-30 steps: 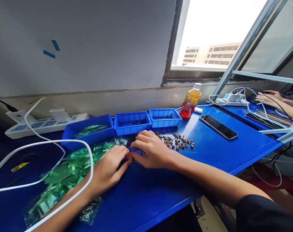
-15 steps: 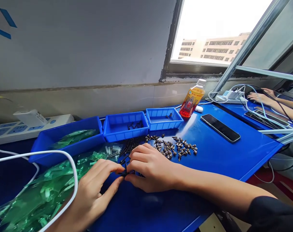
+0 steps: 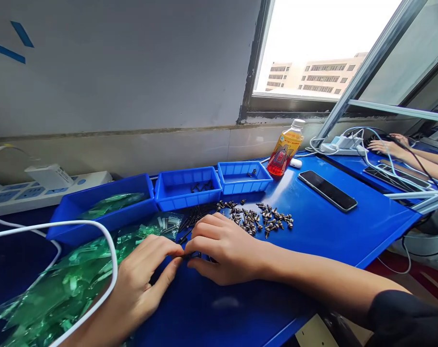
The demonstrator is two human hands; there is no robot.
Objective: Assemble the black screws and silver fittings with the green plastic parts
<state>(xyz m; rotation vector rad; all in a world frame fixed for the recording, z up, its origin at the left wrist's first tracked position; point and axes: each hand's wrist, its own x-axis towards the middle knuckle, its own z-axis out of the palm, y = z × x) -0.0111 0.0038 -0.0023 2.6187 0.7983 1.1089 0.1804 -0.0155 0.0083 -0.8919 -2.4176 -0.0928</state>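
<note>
My left hand [image 3: 146, 277] is closed in a pinch, thumb and forefinger on the end of a small dark piece that looks like a black screw [image 3: 187, 255]. Fingertip to fingertip with it, my right hand [image 3: 222, 248] curls low over the table, with dark screws showing between its thumb and forefinger. Its palm hides part of them. Behind the right hand lies a heap of long black screws [image 3: 195, 216]. Shorter silvery-brown screws [image 3: 249, 219] are spread to its right. Green plastic bags [image 3: 77, 274] with small white parts lie around my left forearm.
Along the wall stand a blue bin with green bags [image 3: 103, 224], a blue bin with dark screws [image 3: 188, 200] and a smaller blue bin [image 3: 244, 185]. A drink bottle [image 3: 285, 149] and phone [image 3: 327, 190] are at right. A white cable [image 3: 112, 255] arches over my left forearm. Another person's hands [image 3: 388, 147] are far right.
The dark piece that stood upright between my fingertips now lies flatter, and the fingers of both hands have drawn closer together. The view has shifted slightly.
</note>
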